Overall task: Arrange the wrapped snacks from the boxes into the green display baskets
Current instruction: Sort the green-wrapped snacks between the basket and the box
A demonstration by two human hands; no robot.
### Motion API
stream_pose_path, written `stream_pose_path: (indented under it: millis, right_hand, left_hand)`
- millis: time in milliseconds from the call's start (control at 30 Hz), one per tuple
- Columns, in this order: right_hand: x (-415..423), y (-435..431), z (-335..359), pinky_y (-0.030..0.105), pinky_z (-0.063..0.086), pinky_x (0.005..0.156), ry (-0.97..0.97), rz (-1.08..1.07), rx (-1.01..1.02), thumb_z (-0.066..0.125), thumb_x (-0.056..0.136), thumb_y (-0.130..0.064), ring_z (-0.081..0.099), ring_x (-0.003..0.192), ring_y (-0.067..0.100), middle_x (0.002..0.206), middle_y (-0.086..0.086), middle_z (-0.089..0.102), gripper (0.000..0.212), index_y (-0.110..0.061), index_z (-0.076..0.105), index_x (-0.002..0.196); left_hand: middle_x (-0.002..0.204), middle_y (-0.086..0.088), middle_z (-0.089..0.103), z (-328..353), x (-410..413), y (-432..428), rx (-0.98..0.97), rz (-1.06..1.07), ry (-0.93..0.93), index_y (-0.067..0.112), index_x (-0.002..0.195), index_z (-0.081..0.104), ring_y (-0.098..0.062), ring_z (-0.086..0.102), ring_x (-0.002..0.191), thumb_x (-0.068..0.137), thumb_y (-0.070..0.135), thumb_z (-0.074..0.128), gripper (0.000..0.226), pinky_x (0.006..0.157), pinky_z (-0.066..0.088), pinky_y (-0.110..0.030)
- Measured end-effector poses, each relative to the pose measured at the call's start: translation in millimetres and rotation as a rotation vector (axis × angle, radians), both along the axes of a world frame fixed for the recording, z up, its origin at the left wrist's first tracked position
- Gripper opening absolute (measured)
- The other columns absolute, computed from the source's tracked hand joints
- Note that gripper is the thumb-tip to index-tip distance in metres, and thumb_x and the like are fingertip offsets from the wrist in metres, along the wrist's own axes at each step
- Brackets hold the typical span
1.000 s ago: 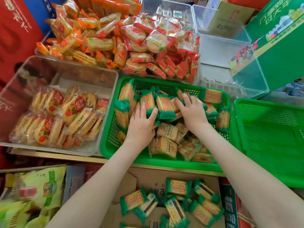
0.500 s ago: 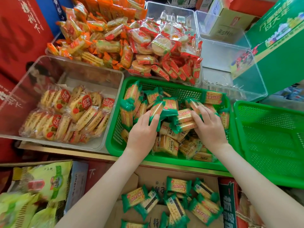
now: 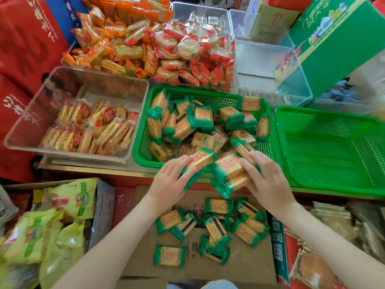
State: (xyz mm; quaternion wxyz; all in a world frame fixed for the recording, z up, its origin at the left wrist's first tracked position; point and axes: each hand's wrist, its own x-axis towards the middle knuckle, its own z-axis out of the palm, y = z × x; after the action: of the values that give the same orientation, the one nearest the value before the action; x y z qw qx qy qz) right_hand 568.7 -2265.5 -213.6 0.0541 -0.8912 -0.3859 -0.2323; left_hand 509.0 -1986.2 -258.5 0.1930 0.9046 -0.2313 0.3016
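The left hand has its grip curled round a single pack of green-wrapped crackers, fingers along the top face and thumb underneath. The right hand has its grip folded over a bundle of packs, fingers spread across the top one. Both loads hang over the near rim of the filled green basket, at 12 o'clock from the wrists.

More packs of the same kind lie heaped in that basket, and loose packs lie in the cardboard box at 6 o'clock. A second green basket stands touching the first at its 3 o'clock, with nothing in it.

These packs look light. The film wrapper is probably glossy and slick, and the crimped green ends are floppy, so they give little to hold. The cracker block inside seems stiff but brittle, so a hard squeeze across the flat faces could snap it. The safer hold is likely across the long edges at mid-length, with light pressure. A bundle such as the one on the right may fan out and shed a pack, since film slides on film. Keeping the stack square and supported from below should help.
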Motion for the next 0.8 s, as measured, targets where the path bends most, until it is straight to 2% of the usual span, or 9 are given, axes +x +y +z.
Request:
stream_pose_path:
  millis: [133, 267, 333, 400, 500, 567, 633, 733, 800]
  right_hand:
    - [-47.5, -9.9, -25.0, 0.044, 0.04, 0.1, 0.028, 0.128, -0.004, 0.053, 0.089, -0.014, 0.046, 0.122, 0.033, 0.131, 0.015, 0.043, 0.039, -0.009, 0.05, 0.127]
    - [-81.0, -23.8, -62.4, 0.045, 0.05, 0.091, 0.079, 0.197, -0.057, 0.071, 0.08, -0.009, 0.049, 0.118, 0.034, 0.129, 0.016, 0.045, 0.048, -0.007, 0.052, 0.124]
    - [-91.2, -30.3, -83.2, 0.046, 0.054, 0.086, 0.191, 0.174, -0.139, 0.082, 0.069, -0.007, 0.049, 0.117, 0.034, 0.129, 0.016, 0.046, 0.062, -0.007, 0.052, 0.123]
    - [-97.2, -34.3, -102.7, 0.045, 0.055, 0.082, 0.304, 0.116, -0.244, 0.087, 0.062, -0.006, 0.051, 0.114, 0.035, 0.129, 0.016, 0.047, 0.07, -0.008, 0.053, 0.123]
    - [-99.5, -27.7, -123.9, 0.048, 0.056, 0.077, 0.454, 0.002, -0.437, 0.091, 0.045, -0.001, 0.059, 0.114, 0.039, 0.128, 0.018, 0.058, 0.078, -0.006, 0.064, 0.118]
    - [-96.6, -17.3, -135.6, 0.05, 0.055, 0.076, 0.533, -0.068, -0.537, 0.092, 0.035, 0.0, 0.06, 0.114, 0.038, 0.127, 0.018, 0.061, 0.084, -0.007, 0.068, 0.116]
    - [-95.6, -7.5, -149.8, 0.05, 0.055, 0.076, 0.613, -0.125, -0.571, 0.091, 0.033, 0.0, 0.06, 0.114, 0.038, 0.129, 0.018, 0.059, 0.089, -0.006, 0.066, 0.118]
    - [-102.3, 2.2, -168.2, 0.048, 0.057, 0.078, 0.718, -0.182, -0.547, 0.09, 0.041, 0.0, 0.057, 0.117, 0.037, 0.134, 0.018, 0.055, 0.088, -0.006, 0.062, 0.124]
    - [-106.8, 4.9, -172.4, 0.048, 0.054, 0.085, 0.78, -0.214, -0.492, 0.087, 0.053, -0.006, 0.051, 0.125, 0.036, 0.141, 0.015, 0.048, 0.084, -0.009, 0.055, 0.132]
  left_hand:
    - [0.132, -0.021, 0.041, -12.7, -27.8, -3.3, 0.033, -0.024, 0.013, 0.01, 0.122, 0.041, -0.037, 0.046, 0.119, 0.079, -0.002, 0.061, 0.049, 0.103, 0.036, -0.044]
    - [0.131, -0.022, 0.042, -35.8, -58.7, -7.6, 0.103, -0.053, 0.088, 0.009, 0.122, 0.041, -0.036, 0.047, 0.119, 0.086, 0.0, 0.053, 0.04, 0.1, 0.042, -0.046]
    - [0.128, -0.024, 0.05, -50.4, -71.9, -10.2, 0.217, -0.054, 0.183, 0.008, 0.123, 0.043, -0.037, 0.053, 0.115, 0.075, 0.001, 0.069, 0.054, 0.095, 0.047, -0.046]
    - [0.12, -0.024, 0.06, -69.2, -84.4, -13.9, 0.327, -0.018, 0.371, 0.008, 0.122, 0.046, -0.037, 0.062, 0.105, 0.055, 0.001, 0.085, 0.078, 0.087, 0.052, -0.045]
    - [0.115, -0.02, 0.064, -96.5, -97.0, -19.8, 0.42, 0.108, 0.663, 0.007, 0.129, 0.05, -0.034, 0.066, 0.098, 0.04, 0.002, 0.091, 0.098, 0.08, 0.055, -0.039]
    - [0.113, -0.02, 0.065, -112.4, -100.1, -22.8, 0.469, 0.177, 0.743, 0.003, 0.126, 0.059, -0.034, 0.066, 0.096, 0.04, 0.0, 0.091, 0.092, 0.079, 0.056, -0.039]
    - [0.113, -0.022, 0.065, -125.2, -101.8, -28.2, 0.522, 0.2, 0.776, 0.0, 0.121, 0.063, -0.035, 0.066, 0.097, 0.04, -0.002, 0.089, 0.085, 0.081, 0.056, -0.042]
    - [0.122, -0.026, 0.06, -143.3, -105.2, -36.1, 0.591, 0.193, 0.848, 0.001, 0.124, 0.058, -0.038, 0.061, 0.108, 0.048, 0.0, 0.086, 0.081, 0.089, 0.053, -0.047]
    - [0.13, -0.027, 0.054, -153.3, -107.3, -41.3, 0.614, 0.18, 0.889, 0.004, 0.125, 0.06, -0.041, 0.055, 0.117, 0.058, 0.005, 0.084, 0.072, 0.093, 0.05, -0.051]
